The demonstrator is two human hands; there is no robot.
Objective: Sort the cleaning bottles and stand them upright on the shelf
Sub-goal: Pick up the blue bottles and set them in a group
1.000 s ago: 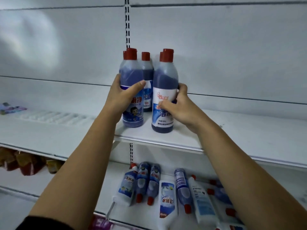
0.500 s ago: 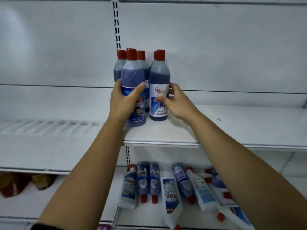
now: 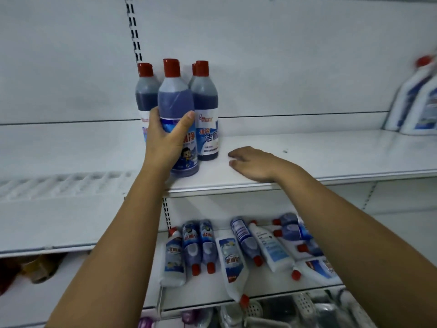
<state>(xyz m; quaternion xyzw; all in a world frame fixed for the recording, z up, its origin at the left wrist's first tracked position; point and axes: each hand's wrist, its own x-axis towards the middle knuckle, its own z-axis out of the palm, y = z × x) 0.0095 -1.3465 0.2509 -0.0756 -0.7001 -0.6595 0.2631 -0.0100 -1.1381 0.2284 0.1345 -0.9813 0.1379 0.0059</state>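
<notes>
Several purple bottles with red caps stand upright on the upper white shelf. My left hand grips the front purple bottle, which stands at the shelf's front left. Beside it stands a second purple bottle with a white label, and more purple bottles stand behind. My right hand rests on the shelf to the right of the bottles, fingers loosely curled, holding nothing. On the lower shelf lie several purple bottles and white bottles on their sides.
Two white bottles stand upright at the far right of the upper shelf. A slotted upright post runs up the back wall. White baskets sit below the lower shelf. Brown packets lie at lower left.
My right hand has let go of the white-labelled purple bottle and dropped to the shelf on its right. My left hand keeps its grip on the front bottle.
</notes>
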